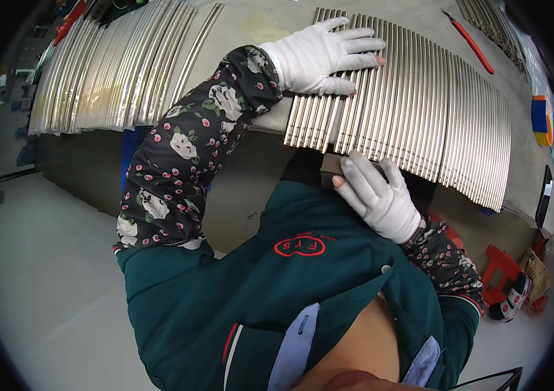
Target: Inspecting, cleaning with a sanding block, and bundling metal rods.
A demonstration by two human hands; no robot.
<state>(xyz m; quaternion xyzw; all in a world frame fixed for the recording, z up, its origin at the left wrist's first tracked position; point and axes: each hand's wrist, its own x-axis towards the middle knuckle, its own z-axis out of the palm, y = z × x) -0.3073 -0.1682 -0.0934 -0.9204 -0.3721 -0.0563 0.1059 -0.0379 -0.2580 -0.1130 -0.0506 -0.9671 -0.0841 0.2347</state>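
Observation:
A wide row of thin silvery metal tubes (413, 98) lies side by side on the grey table. My left hand (322, 57), in a white glove with bare fingertips showing, rests flat over the tubes at the row's left part, fingers spread. At the near ends of the tubes, my right hand (381, 199), gloved likewise, is closed around a dark brown block (333, 165). That block sits close against the tube ends; whether it touches them I cannot tell. Part of it is hidden behind my fingers.
More tubes in clear plastic wrapping (107, 72) lie at the left of the table (260, 26). Red-handled pliers (472, 44) lie at the far right, near another tube bundle (495, 29). Blue and yellow tape rolls (541, 120) sit at the right edge. Below stands something red (501, 270).

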